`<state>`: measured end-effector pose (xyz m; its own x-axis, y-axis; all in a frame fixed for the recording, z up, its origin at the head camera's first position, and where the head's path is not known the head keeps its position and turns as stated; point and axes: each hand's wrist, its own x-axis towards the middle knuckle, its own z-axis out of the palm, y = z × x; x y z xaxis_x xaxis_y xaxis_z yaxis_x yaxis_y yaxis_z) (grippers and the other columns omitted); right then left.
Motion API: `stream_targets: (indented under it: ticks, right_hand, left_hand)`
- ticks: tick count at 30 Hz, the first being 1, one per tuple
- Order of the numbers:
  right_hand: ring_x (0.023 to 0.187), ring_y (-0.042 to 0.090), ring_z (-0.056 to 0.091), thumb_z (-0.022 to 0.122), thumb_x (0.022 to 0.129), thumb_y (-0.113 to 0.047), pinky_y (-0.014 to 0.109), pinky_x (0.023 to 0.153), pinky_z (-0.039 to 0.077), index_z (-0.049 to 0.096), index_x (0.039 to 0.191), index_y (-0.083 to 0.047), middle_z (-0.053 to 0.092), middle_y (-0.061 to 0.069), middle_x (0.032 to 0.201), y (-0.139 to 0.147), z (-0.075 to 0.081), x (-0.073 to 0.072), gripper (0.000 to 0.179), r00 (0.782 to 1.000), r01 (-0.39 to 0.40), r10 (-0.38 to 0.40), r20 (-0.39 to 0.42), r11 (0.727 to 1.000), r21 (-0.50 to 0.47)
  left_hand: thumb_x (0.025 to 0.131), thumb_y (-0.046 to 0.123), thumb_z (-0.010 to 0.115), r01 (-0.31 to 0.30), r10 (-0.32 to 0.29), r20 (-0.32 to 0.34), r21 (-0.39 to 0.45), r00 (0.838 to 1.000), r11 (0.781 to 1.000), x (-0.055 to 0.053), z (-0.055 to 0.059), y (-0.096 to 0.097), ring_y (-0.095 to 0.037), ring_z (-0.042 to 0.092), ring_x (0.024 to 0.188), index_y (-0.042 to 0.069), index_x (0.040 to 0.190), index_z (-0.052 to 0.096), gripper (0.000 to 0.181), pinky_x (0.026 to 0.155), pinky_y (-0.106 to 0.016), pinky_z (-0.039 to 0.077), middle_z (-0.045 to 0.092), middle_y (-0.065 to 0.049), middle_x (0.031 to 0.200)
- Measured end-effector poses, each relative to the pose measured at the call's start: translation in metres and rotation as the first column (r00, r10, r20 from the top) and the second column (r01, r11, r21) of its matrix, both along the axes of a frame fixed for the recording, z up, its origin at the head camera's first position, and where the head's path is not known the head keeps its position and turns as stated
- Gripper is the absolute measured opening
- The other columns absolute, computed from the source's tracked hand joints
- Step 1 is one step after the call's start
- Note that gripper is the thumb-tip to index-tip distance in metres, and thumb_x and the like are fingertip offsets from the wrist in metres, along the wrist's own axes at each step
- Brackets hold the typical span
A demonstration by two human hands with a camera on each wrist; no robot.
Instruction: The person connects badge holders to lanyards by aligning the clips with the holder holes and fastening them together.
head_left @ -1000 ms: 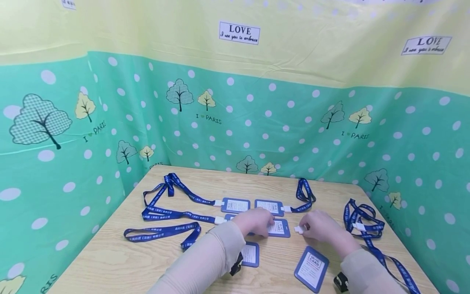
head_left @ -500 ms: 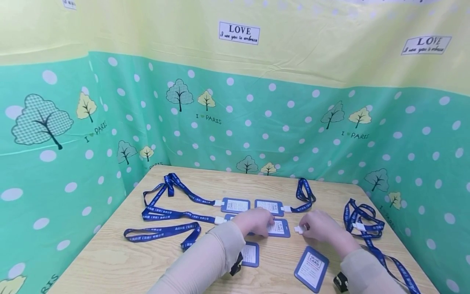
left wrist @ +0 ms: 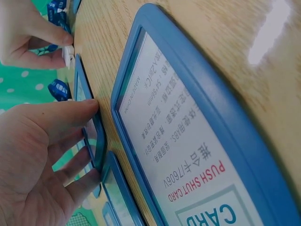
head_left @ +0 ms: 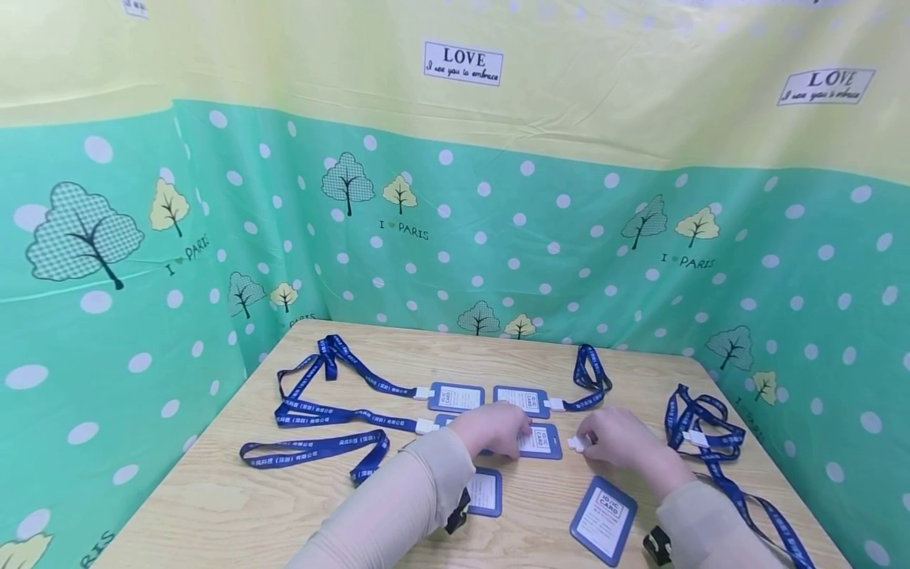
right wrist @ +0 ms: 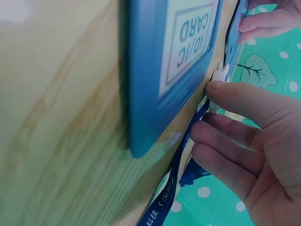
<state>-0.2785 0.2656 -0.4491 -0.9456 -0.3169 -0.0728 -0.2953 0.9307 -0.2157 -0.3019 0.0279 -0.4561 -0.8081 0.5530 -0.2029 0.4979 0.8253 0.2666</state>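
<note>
In the head view my left hand point(head_left: 494, 431) grips a blue-framed ID badge holder point(head_left: 546, 442) lying at mid-table. Its thumb is on the near edge and the fingers are at the far edge, as the left wrist view shows. Just right of that holder, my right hand point(head_left: 618, 438) pinches a white plastic clip point(head_left: 577, 445) between thumb and finger. A blue printed lanyard point(right wrist: 162, 200) runs from under the right hand in the right wrist view. The clip points at the holder's slotted end, with a small gap between them.
Two badge holders point(head_left: 458, 397) point(head_left: 521, 401) lie behind, clipped to lanyards. Another is partly hidden by the left hand. Loose holders point(head_left: 604, 520) point(head_left: 485, 491) lie nearer. Blue lanyards point(head_left: 313, 450) spread at left, with more point(head_left: 704, 427) at right. A patterned curtain point(head_left: 455, 237) encloses the table point(head_left: 213, 490).
My right hand and the white clip have shifted very slightly left, toward the badge holder. The left hand and the other things look the same.
</note>
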Motion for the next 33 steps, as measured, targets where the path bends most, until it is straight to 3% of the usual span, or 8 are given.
stream_targets:
  ticks: [21, 33]
  right_hand:
    - [0.069, 0.01, 0.053, 0.085, 0.083, -0.018, 0.03, 0.066, 0.048, 0.08, 0.099, -0.02, 0.059, -0.012, 0.075, -0.009, -0.002, -0.003, 0.016, 1.0, -0.01, 0.01, 0.0, 1.0, 0.014]
    - [0.073, 0.009, 0.055, 0.085, 0.083, -0.019, 0.033, 0.074, 0.053, 0.08, 0.101, -0.022, 0.066, -0.012, 0.084, -0.011, -0.001, -0.005, 0.019, 1.0, -0.017, 0.017, 0.008, 1.0, 0.014]
  left_hand:
    - [0.079, 0.024, 0.085, -0.004, 0.004, 0.0, -0.007, 1.0, 1.0, 0.002, 0.003, 0.002, -0.018, 0.048, 0.137, 0.031, 0.13, 0.071, 0.053, 0.112, -0.034, 0.041, 0.059, 0.016, 0.14]
    - [0.08, 0.024, 0.085, -0.022, 0.022, 0.016, 0.006, 1.0, 1.0, 0.003, 0.003, 0.0, -0.017, 0.052, 0.133, 0.032, 0.13, 0.07, 0.053, 0.108, -0.035, 0.045, 0.059, 0.015, 0.141]
